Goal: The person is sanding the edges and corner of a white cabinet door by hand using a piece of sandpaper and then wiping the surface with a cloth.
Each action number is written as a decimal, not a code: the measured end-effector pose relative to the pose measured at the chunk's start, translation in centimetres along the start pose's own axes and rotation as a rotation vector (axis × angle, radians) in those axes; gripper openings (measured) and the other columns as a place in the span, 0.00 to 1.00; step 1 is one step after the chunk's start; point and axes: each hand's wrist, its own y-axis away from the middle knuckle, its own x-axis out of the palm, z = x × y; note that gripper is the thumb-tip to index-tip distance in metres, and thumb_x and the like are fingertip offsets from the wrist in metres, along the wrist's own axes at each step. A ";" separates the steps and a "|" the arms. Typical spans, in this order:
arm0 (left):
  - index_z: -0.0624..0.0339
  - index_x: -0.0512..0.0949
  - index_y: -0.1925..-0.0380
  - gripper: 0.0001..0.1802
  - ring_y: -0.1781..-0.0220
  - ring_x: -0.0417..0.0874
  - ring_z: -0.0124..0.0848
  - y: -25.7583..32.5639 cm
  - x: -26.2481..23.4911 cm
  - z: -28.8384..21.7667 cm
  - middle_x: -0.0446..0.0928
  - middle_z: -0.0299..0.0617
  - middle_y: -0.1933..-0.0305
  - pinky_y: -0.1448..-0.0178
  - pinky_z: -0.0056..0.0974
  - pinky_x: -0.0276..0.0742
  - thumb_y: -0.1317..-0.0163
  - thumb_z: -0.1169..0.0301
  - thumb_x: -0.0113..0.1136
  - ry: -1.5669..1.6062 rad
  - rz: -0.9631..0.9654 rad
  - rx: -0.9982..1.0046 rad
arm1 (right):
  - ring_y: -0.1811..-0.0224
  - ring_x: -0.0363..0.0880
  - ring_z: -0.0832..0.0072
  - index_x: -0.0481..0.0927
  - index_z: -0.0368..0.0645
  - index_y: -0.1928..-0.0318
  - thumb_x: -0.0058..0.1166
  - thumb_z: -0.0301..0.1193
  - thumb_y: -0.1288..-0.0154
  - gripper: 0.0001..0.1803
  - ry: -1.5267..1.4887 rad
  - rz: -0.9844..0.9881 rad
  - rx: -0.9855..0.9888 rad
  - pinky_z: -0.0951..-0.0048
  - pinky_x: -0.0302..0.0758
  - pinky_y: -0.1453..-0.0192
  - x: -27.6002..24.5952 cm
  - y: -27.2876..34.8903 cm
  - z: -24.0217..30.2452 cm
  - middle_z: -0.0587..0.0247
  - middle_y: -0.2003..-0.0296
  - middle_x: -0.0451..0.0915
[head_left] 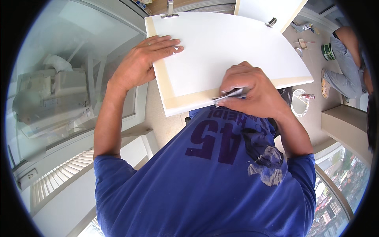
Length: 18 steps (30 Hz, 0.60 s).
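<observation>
A white cabinet door panel (221,47) lies in front of me, with tan strips (169,102) along its left and near edges. My left hand (140,61) holds its left edge, fingers stretched over the top and the thumb down at the side; white smudges mark a fingertip. Pinched in my right hand (254,87) is a folded dark-grey sheet that looks like sandpaper (237,93). It rests against the panel's near edge, right of the middle. Metal hinges (169,11) are fixed at the far left and far right of the panel.
Another white panel (264,10) stands beyond the far right. On the floor to the right are a round white lid or tub with a brush (307,96) and a green can (327,51). A person (343,67) sits nearby. Glass panes (59,59) line my left.
</observation>
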 end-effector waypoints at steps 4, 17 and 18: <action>0.50 0.86 0.38 0.27 0.26 0.80 0.45 -0.5 -0.1 -0.2 0.83 0.42 0.31 0.20 0.52 0.73 0.40 0.71 0.72 -0.008 -0.006 0.022 | 0.66 0.83 0.65 0.86 0.45 0.67 0.76 0.30 0.43 0.09 0.053 -0.089 0.015 0.65 0.72 0.48 -1.1 1.9 -0.9 0.64 0.73 0.83; 0.52 0.87 0.39 0.27 0.26 0.80 0.44 -1.7 -0.2 0.3 0.84 0.42 0.32 0.21 0.51 0.73 0.41 0.73 0.73 0.013 -0.012 0.007 | 0.70 0.83 0.61 0.87 0.39 0.67 0.76 0.28 0.44 0.10 -0.062 -0.092 -0.034 0.64 0.76 0.63 -0.2 -0.8 0.0 0.57 0.72 0.85; 0.52 0.87 0.39 0.27 0.26 0.80 0.44 -1.9 -0.3 0.2 0.84 0.42 0.32 0.21 0.51 0.73 0.41 0.73 0.73 0.013 -0.014 0.013 | 0.69 0.84 0.61 0.87 0.39 0.67 0.76 0.28 0.44 0.09 -0.030 -0.120 -0.103 0.63 0.77 0.61 0.5 -1.3 0.1 0.57 0.72 0.85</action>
